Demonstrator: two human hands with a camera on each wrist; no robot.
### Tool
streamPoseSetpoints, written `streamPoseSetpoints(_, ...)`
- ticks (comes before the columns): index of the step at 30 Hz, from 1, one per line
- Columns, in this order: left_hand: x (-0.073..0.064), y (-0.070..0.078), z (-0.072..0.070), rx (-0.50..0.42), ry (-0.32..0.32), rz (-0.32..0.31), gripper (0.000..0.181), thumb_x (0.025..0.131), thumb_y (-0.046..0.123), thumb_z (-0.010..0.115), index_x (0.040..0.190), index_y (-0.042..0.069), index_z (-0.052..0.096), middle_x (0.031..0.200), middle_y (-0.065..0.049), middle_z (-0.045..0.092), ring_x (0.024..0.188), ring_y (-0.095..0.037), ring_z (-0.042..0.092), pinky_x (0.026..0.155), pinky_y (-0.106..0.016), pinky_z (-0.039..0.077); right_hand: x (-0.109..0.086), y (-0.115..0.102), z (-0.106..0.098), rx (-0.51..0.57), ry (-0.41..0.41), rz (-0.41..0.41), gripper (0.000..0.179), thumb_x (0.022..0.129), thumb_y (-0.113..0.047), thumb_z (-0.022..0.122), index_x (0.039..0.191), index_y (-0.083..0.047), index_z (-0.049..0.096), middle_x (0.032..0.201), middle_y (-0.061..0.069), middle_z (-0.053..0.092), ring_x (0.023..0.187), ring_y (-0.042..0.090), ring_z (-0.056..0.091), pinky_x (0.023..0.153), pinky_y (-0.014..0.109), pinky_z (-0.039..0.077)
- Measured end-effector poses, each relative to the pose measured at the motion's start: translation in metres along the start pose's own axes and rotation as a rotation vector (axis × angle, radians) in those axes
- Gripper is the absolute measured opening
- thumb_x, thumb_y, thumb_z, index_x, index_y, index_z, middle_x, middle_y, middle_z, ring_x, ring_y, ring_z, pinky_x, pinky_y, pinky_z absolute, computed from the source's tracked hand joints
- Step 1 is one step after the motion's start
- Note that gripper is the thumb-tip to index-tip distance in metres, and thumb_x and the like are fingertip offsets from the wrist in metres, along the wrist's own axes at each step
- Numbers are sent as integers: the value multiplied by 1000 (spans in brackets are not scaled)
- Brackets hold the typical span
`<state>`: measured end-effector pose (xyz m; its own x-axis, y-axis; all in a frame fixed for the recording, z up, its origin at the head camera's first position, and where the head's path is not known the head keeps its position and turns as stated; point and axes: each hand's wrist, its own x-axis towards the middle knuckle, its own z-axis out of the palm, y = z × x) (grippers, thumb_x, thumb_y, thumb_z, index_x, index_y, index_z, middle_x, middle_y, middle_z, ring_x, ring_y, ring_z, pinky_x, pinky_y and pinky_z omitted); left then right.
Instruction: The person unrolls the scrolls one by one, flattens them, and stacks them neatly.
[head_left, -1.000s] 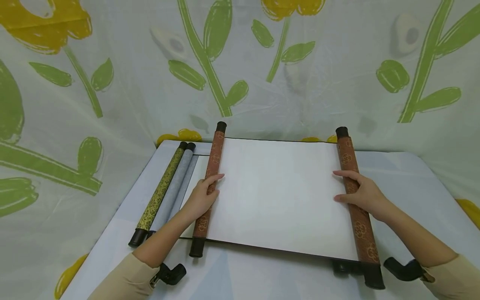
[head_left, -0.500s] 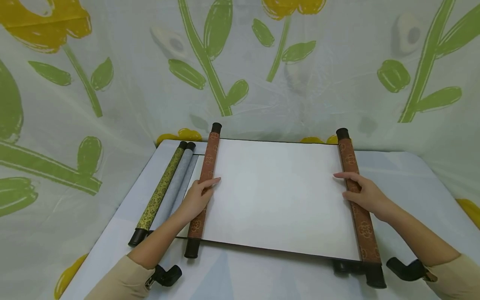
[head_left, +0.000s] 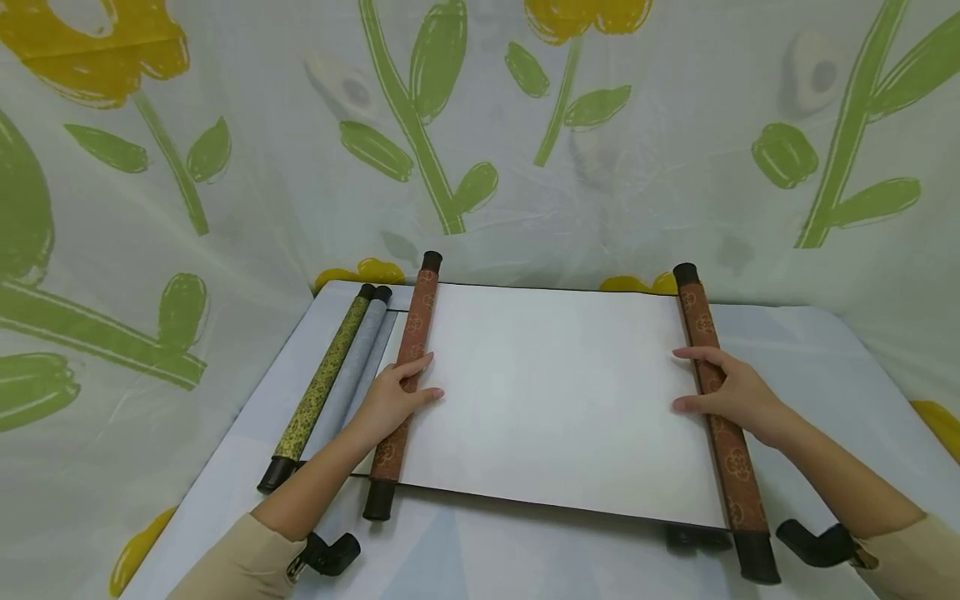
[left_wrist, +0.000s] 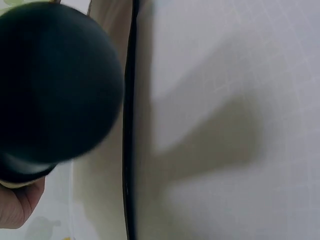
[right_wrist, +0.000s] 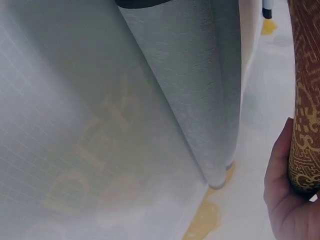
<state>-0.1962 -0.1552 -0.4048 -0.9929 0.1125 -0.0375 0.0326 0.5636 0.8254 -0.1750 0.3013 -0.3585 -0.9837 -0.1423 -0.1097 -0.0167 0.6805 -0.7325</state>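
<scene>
A hanging scroll with a blank white sheet (head_left: 558, 400) stretches between two brown rollers with a floral pattern and black ends. My left hand (head_left: 390, 402) grips the left roller (head_left: 420, 325), fingers and thumb reaching over onto the sheet. Around the right roller (head_left: 697, 315), my right hand (head_left: 741, 398) curls in the same way. The scroll seems raised above the table, its shadow falling below. A black roller end (left_wrist: 60, 85) fills much of the left wrist view. In the right wrist view, gold patterning shows on the roller (right_wrist: 307, 120) beside my hand.
Left on the table (head_left: 480, 558) lie a yellow-and-black patterned roller (head_left: 322, 379) and a grey roller (head_left: 351, 375) of another scroll. A further grey roll (right_wrist: 185, 80) lies under the held scroll's right side. A flower-printed curtain (head_left: 600, 200) hangs behind.
My left hand has shifted the left roller leftward, and the right roller has moved slightly right, so more sheet shows. The whole scroll sits a little lower in view. Other rollers stay put.
</scene>
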Motion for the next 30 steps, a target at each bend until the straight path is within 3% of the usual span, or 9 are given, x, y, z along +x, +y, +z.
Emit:
streamPoseSetpoints(4, -1, 3, 0, 32, 5, -19, 70, 76, 27, 80, 139, 21, 50, 140, -23, 41, 132, -41, 34, 96, -56, 39, -1, 1, 1, -2, 3, -2, 86, 70, -29, 83, 140, -2, 40, 147, 33, 23, 134, 54, 15, 96, 71, 21)
streamPoseSetpoints(12, -2, 3, -3, 16, -7, 21, 64, 80, 13, 75, 139, 18, 50, 140, -19, 45, 133, -41, 33, 97, -55, 39, 0, 3, -1, -17, 8, -10, 85, 74, -27, 81, 141, -2, 37, 147, 33, 22, 134, 54, 16, 94, 72, 23)
streamPoseSetpoints(17, -3, -1, -4, -8, -27, 35, 58, 86, 9, 67, 141, 15, 47, 139, -21, 43, 129, -36, 38, 86, -44, 43, -5, 6, -5, -9, -2, -26, 79, 80, -18, 75, 144, -3, 32, 149, 33, 16, 134, 55, 12, 92, 72, 24)
streamPoseSetpoints(21, -4, -3, -5, -26, -54, 32, 53, 90, 6, 57, 142, 12, 45, 133, -27, 40, 95, -32, 48, 63, -34, 41, -6, 9, -7, 25, -17, -78, 71, 85, -10, 69, 144, -2, 31, 150, 33, 15, 135, 55, 9, 93, 72, 23)
streamPoseSetpoints(24, -3, -5, -5, -30, -61, 19, 51, 92, 4, 50, 143, 12, 44, 123, -28, 38, 67, -23, 38, 51, -29, 37, -7, 11, -8, 36, -22, -113, 65, 89, -9, 64, 144, -2, 30, 150, 32, 16, 135, 54, 10, 94, 71, 23)
streamPoseSetpoints(30, -4, -10, -8, -25, -55, -14, 49, 96, 6, 42, 144, 16, 42, 118, -25, 35, 52, -14, 27, 48, -27, 33, -6, 13, -9, 20, -25, -120, 58, 92, -5, 55, 144, -1, 30, 150, 32, 17, 135, 53, 12, 91, 68, 27)
